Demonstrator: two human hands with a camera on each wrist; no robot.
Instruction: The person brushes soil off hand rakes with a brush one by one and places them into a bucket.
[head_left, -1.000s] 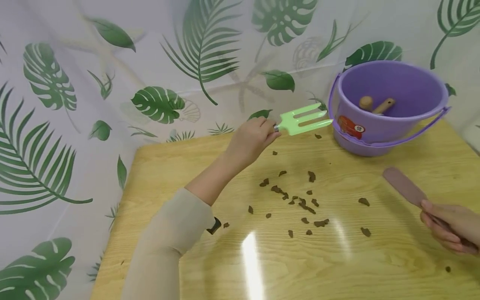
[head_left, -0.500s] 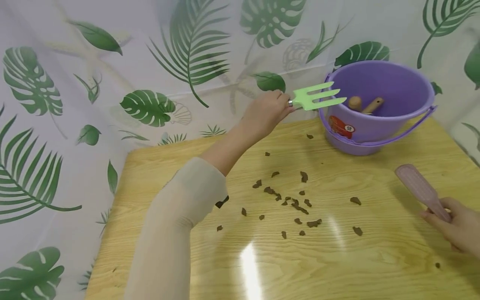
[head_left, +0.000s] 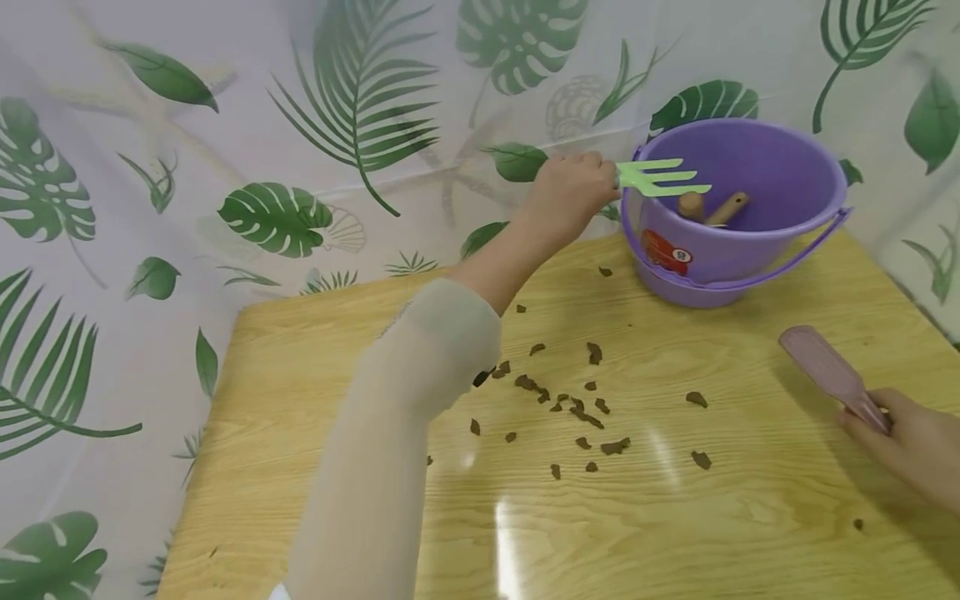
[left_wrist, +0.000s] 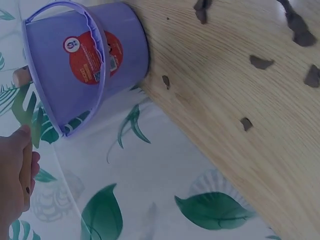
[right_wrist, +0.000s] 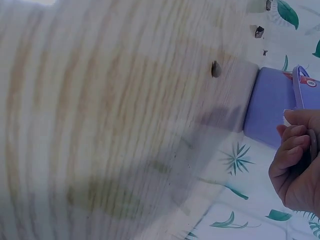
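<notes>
My left hand [head_left: 573,196] grips a light green three-pronged garden hand fork [head_left: 651,179], whose wooden handle [left_wrist: 25,175] shows in the left wrist view. In the head view its prongs overlap the left rim of a purple bucket [head_left: 712,260] at the back right. Inside that bucket lean wooden tool handles [head_left: 727,208]. At the right, my right hand [head_left: 911,446] holds a mauve tool [head_left: 821,362] by its narrow handle, the long flat head pointing up and left above the table. The right wrist view shows curled fingers [right_wrist: 295,150], with most of the tool out of frame.
Several dark brown flakes [head_left: 615,447] lie scattered over the middle of the wooden table [head_left: 675,533]. A white cloth [head_left: 247,142] printed with green leaves hangs behind and at the left. The bucket's purple handle [head_left: 795,265] hangs down in front.
My left hand has carried the fork up and right, from left of the bucket to over its rim. The mauve tool has turned in my right hand and now shows more of its upper face.
</notes>
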